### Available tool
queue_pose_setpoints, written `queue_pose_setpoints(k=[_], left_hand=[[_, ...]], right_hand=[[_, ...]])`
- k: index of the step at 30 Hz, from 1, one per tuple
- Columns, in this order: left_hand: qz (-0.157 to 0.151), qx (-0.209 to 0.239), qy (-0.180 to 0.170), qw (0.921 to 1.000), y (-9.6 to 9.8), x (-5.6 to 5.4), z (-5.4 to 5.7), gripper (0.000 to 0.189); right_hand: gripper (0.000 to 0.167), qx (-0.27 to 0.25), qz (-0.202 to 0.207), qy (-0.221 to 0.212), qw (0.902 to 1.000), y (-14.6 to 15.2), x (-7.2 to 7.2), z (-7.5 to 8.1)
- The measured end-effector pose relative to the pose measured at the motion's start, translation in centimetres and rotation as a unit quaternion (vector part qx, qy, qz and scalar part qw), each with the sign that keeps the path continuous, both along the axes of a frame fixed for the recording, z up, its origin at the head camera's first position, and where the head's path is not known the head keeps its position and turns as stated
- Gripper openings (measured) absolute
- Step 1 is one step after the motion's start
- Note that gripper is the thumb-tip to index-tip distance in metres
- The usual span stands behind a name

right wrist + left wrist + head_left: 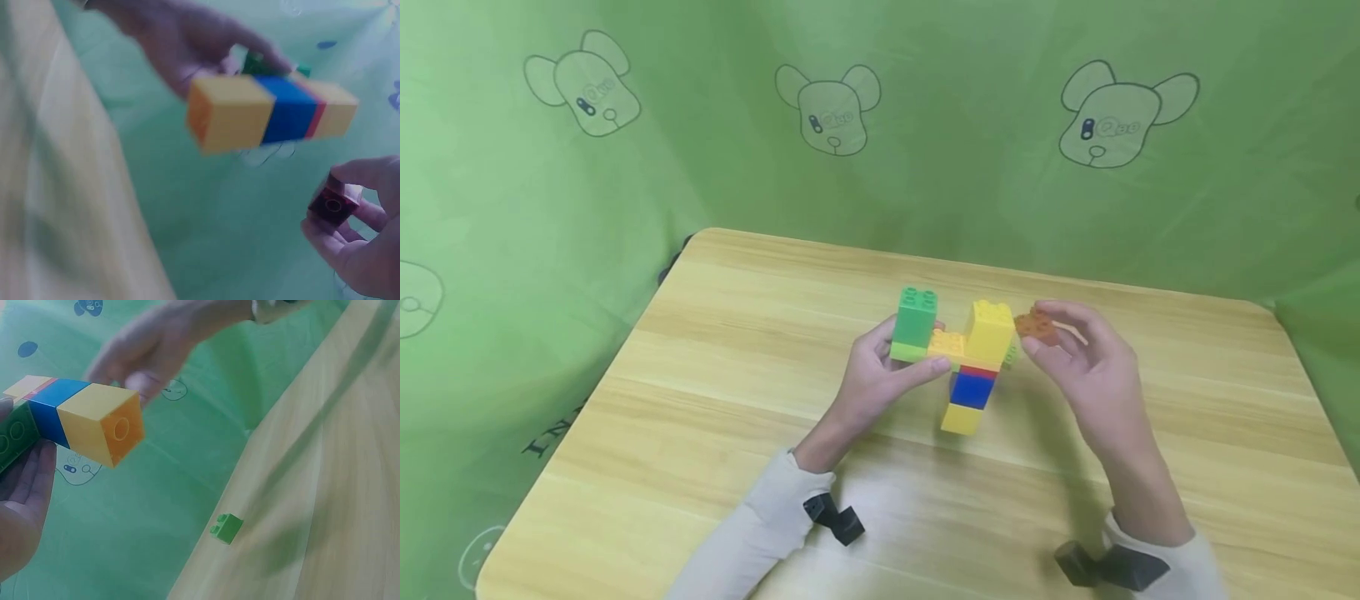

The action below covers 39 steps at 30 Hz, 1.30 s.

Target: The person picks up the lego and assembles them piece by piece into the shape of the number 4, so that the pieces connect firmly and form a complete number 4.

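Note:
My left hand (880,367) grips a structure of toy building bricks by its left side, thumb along the front. A tall green brick (916,321) stands at its left end and a tall yellow brick (989,332) at its right, with a low orange brick (947,343) between them. Below the right end hangs a column of a thin red layer, a blue brick (973,390) and a yellow brick (962,419). Just right of the structure, my right hand (1097,375) pinches an orange-brown brick (1037,327) between thumb and fingers, apart from the structure in the right wrist view.
A light green brick (227,529) lies on the wooden table (700,400), partly hidden behind the structure in the head view. Green cloth (955,208) with printed animal heads hangs behind and beside the table. Black devices (835,518) are strapped at both wrists.

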<state>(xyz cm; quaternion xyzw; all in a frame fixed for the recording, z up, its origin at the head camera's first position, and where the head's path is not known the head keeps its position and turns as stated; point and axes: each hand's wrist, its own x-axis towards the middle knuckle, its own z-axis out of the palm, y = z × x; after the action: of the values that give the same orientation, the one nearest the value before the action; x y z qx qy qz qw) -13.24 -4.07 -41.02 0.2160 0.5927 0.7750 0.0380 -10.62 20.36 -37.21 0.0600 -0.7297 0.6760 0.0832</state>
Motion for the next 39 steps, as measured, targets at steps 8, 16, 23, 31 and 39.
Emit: queue_pose_setpoints(k=[8, 16, 23, 31, 39], left_hand=[[-0.007, 0.0, -0.003, 1.0, 0.1, 0.0, -0.2, 0.042], [-0.023, 0.002, -0.002, 0.9997, 0.2, 0.2, -0.3, 0.046], [-0.028, 0.002, -0.006, 0.9996, 0.3, 0.3, -0.1, 0.045], [-0.025, -0.001, -0.006, 0.9997, 0.4, 0.3, -0.2, 0.045], [-0.005, -0.009, 0.007, 0.9999, 0.3, 0.4, -0.2, 0.046]], right_hand=[[0.025, -0.135, 0.004, 0.051, 0.9895, -1.6, 0.1, 2.7], [0.028, -0.125, 0.033, 0.11, 0.9854, -2.6, -0.1, 3.2], [0.029, -0.068, 0.03, 0.13, 0.9887, -3.0, -0.1, 3.0], [0.031, -0.011, 0.031, 0.142, 0.9893, -3.0, 0.1, 2.7], [0.08, 0.145, 0.087, 0.148, 0.9744, -2.7, 0.4, 2.4]])
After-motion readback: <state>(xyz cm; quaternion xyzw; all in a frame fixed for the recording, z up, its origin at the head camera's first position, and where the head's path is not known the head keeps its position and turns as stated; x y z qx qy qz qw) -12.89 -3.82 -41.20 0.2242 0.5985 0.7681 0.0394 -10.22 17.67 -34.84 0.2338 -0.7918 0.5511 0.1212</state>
